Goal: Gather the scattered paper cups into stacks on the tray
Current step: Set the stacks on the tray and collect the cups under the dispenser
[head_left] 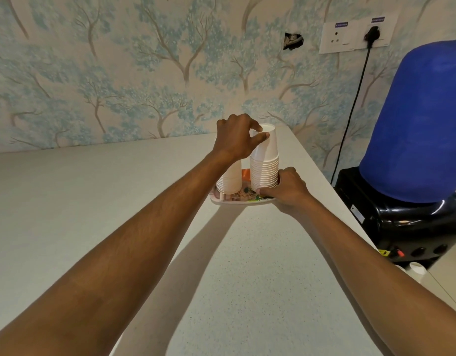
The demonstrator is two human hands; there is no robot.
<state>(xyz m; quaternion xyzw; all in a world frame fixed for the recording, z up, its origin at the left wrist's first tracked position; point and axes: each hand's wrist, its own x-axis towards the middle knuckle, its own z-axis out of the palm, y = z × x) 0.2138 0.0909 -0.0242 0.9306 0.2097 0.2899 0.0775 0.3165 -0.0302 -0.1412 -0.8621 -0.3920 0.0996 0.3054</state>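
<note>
A patterned tray (237,199) sits on the pale counter (119,201) near the wall. Two upside-down stacks of white paper cups stand on it. The taller right stack (265,170) has several nested rims. My left hand (238,137) pinches the top cup (269,142) of this stack between thumb and fingers. My right hand (286,190) grips the base of the same stack at the tray's right edge. The shorter left stack (230,179) is partly hidden behind my left wrist.
A water dispenser (412,219) with a blue-covered bottle (417,119) stands right of the counter's edge. Its black cord (350,111) runs up to a wall socket plate (358,34). A white cup (415,269) sits low beside the dispenser.
</note>
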